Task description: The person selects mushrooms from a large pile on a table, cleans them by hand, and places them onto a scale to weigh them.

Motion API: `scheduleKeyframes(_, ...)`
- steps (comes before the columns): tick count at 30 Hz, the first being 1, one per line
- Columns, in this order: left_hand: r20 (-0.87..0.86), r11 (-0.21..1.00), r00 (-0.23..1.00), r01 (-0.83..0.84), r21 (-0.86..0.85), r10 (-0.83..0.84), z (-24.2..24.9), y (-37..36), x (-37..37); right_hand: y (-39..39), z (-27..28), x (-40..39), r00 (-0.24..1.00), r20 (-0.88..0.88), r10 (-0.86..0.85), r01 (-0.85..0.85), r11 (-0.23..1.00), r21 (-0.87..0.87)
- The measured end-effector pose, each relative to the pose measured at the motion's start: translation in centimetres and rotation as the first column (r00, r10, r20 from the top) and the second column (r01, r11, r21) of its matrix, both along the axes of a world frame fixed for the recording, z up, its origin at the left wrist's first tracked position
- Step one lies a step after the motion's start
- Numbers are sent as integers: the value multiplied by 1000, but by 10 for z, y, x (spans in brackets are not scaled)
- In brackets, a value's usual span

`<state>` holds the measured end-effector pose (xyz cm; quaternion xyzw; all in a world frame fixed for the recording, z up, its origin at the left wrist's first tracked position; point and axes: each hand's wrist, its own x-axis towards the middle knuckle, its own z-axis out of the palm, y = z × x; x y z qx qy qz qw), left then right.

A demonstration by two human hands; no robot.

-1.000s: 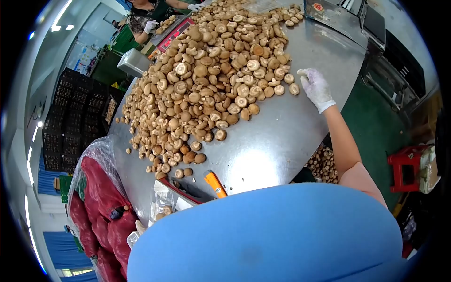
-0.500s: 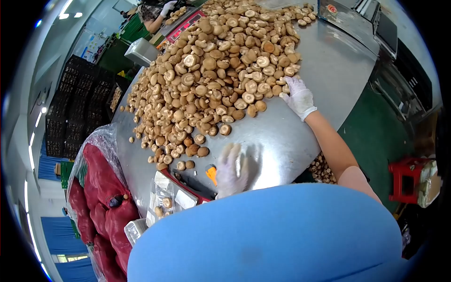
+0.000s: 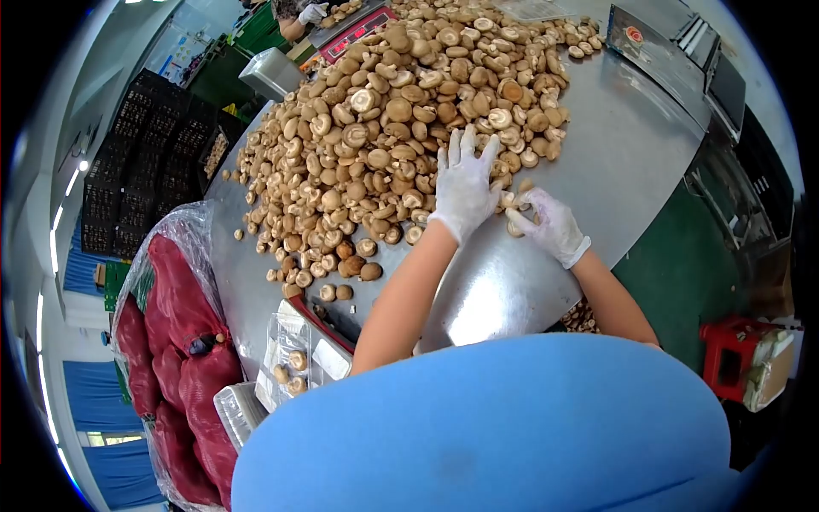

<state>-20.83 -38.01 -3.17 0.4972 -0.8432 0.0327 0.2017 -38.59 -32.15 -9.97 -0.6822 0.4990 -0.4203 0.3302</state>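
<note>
A big heap of brown-capped mushrooms [image 3: 367, 158] covers much of the metal table [image 3: 627, 119]. My left hand [image 3: 465, 188], in a white glove, lies on the heap's near right edge with its fingers spread and nothing gripped in them. To its right, my gloved right hand [image 3: 553, 226] has thumb and fingers curled round a mushroom [image 3: 514, 229] at the edge of the heap. Other mushrooms touch its fingertips. By my body, a clear plastic tray [image 3: 294, 346] holds a few mushrooms, some stem side up.
Red mesh sacks [image 3: 200, 384] in clear plastic stand left of the table. Stacked trays [image 3: 271, 72] and a scale [image 3: 358, 32] sit at the far side, near a co-worker's gloved hand [image 3: 312, 14]. A red stool [image 3: 725, 358] stands on the floor at right.
My left hand has moved from near the tray, up and right onto the heap. My right hand has come slightly down and curled round a mushroom. The view has shifted slightly.
</note>
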Motion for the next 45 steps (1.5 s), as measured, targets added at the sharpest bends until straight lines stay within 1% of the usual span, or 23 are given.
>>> scheduleKeyframes(1,100,996,992,-83,30,79,-6,-6,-3,-2,-3,1,967,256,-19,-5,996,92)
scheduleKeyframes(2,99,996,992,-83,33,79,-13,-7,-1,-4,-8,1,967,254,-20,-4,995,95)
scheduleKeyframes(4,121,991,990,-91,102,79,-26,-9,4,-10,-15,-2,970,167,-177,186,982,-37)
scheduleKeyframes(5,115,997,991,-66,31,62,-34,-2,10,-11,-19,-3,964,153,-217,223,974,-24)
scheduleKeyframes(8,25,992,996,-83,93,81,-39,27,28,-12,-26,-4,946,216,-242,254,967,-29)
scheduleKeyframes(15,51,986,987,-154,58,152,-38,92,38,-17,-41,-4,944,296,-144,171,983,-66)
scheduleKeyframes(17,39,985,987,-161,64,159,-35,108,37,-18,-48,-3,954,274,-122,178,966,-188)
scheduleKeyframes(24,-53,981,983,-172,91,177,-32,171,47,18,1,22,962,267,-52,119,963,-241)
scheduleKeyframes(26,-119,968,980,-131,216,159,-36,188,53,30,30,31,972,-234,-19,4,998,-64)
scheduleKeyframes(27,-101,977,986,-114,180,134,-35,194,54,26,9,29,934,-358,-5,-82,970,-229)
scheduleKeyframes(28,-105,980,984,-124,154,141,-32,201,53,22,0,27,934,-356,6,-92,970,-223)
scheduleKeyframes(30,-366,965,925,-8,264,108,-46,206,58,19,-4,29,869,-495,-6,-146,952,-269)
scheduleKeyframes(31,-366,963,922,-22,270,123,-51,212,59,20,4,28,888,-455,62,-109,991,-78)
scheduleKeyframes(32,-492,946,847,-41,320,203,-57,218,60,22,7,29,887,-455,79,-125,990,-71)
scheduleKeyframes(33,-601,928,748,-54,370,283,-59,223,60,23,7,29,972,-223,76,-92,994,-62)
scheduleKeyframes(34,-796,929,540,65,363,273,-63,222,63,24,5,28,998,24,64,-63,997,-39)
scheduleKeyframes(35,-834,882,385,92,462,396,-68,225,64,25,1,24,978,178,108,-102,994,-40)
scheduleKeyframes(36,-831,826,219,140,546,512,-62,225,64,31,7,19,977,177,123,-120,992,-28)
scheduleKeyframes(40,-769,804,347,66,591,537,-64,223,73,65,41,-31,997,41,64,-74,952,298)
scheduleKeyframes(41,-768,802,344,68,593,539,-65,223,73,73,36,-49,986,146,76,-128,911,393)
scheduleKeyframes(42,-749,798,376,39,602,546,-66,223,73,84,49,-65,990,91,110,-140,870,473)
scheduleKeyframes(44,-727,791,406,17,611,553,-67,222,74,103,56,-103,968,157,196,-251,789,560)
scheduleKeyframes(45,-688,808,498,-43,588,528,-65,220,74,110,77,-105,986,-42,164,-106,790,603)
